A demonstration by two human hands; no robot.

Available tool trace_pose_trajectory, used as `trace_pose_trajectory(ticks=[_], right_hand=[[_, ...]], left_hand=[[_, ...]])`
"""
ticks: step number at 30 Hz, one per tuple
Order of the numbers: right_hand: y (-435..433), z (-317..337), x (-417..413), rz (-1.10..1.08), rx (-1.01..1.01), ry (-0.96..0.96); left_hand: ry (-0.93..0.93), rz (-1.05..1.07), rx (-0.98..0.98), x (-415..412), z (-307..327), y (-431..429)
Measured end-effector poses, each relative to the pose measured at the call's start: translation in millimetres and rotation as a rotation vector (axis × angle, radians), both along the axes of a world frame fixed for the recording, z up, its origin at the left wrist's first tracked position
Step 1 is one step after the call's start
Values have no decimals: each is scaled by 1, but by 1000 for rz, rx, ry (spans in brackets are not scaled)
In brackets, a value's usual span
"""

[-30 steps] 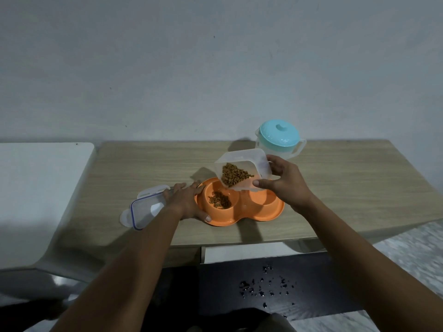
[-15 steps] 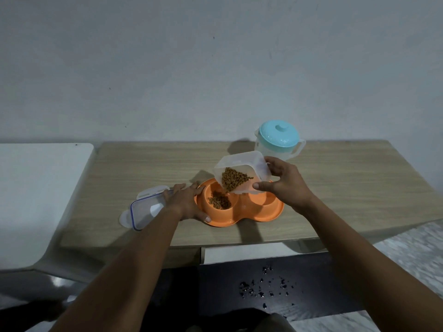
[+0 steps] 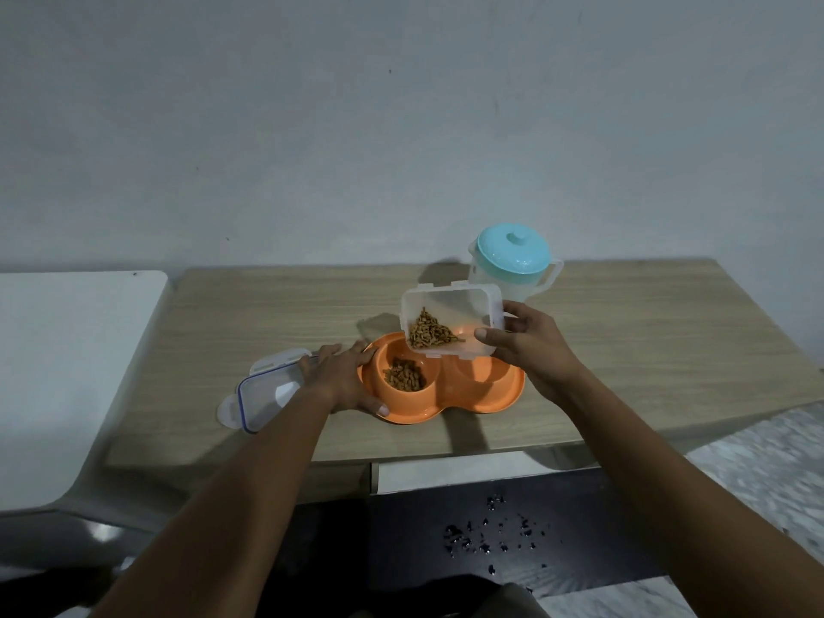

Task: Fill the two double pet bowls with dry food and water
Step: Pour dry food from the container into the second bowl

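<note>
An orange double pet bowl [image 3: 472, 401] sits on the wooden table [image 3: 276, 314]. Its left cup holds brown kibble [image 3: 405, 374]; its right cup looks bare. My left hand [image 3: 343, 381] grips the bowl's left rim, thumb on the front edge. My right hand [image 3: 530, 350] holds a clear plastic food container [image 3: 450, 314], tilted toward me above the bowl, with kibble piled at its lower edge. Only one double bowl is in view.
The container's clear lid [image 3: 263, 394] with a blue seal lies left of the bowl. A clear water jug with a teal lid [image 3: 512, 254] stands behind the container. A white surface [image 3: 67, 359] adjoins the table's left. Dark crumbs [image 3: 490, 533] dot the black floor area below.
The food container has turned more upright and square to me, with its kibble settling at the lower edge. My left hand and the bowl have stayed put.
</note>
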State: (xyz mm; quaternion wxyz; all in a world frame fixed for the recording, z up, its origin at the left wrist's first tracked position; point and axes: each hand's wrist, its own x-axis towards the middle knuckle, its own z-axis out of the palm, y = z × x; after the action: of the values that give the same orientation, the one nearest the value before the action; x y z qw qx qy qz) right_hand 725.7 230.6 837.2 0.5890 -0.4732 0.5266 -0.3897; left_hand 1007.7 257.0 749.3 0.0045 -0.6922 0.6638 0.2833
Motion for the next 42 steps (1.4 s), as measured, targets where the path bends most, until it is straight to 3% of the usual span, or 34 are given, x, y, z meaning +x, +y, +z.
trace_pose_trajectory(ticks=[9, 17, 30, 38, 42], right_hand=[[-22, -19, 17, -158, 211, -206], [-67, -40, 65, -254, 301, -233], [-120, -77, 99, -311, 357, -34], [-109, -78, 91, -229, 155, 320], [-75, -63, 58, -97, -145, 611]], left_hand=[[20, 5, -5, -3, 7, 2], [2, -8, -9, 1, -4, -4], [-23, -13, 3, -1, -1, -5], [-21, -5, 23, -3, 6, -4], [21, 23, 56, -11, 17, -3]])
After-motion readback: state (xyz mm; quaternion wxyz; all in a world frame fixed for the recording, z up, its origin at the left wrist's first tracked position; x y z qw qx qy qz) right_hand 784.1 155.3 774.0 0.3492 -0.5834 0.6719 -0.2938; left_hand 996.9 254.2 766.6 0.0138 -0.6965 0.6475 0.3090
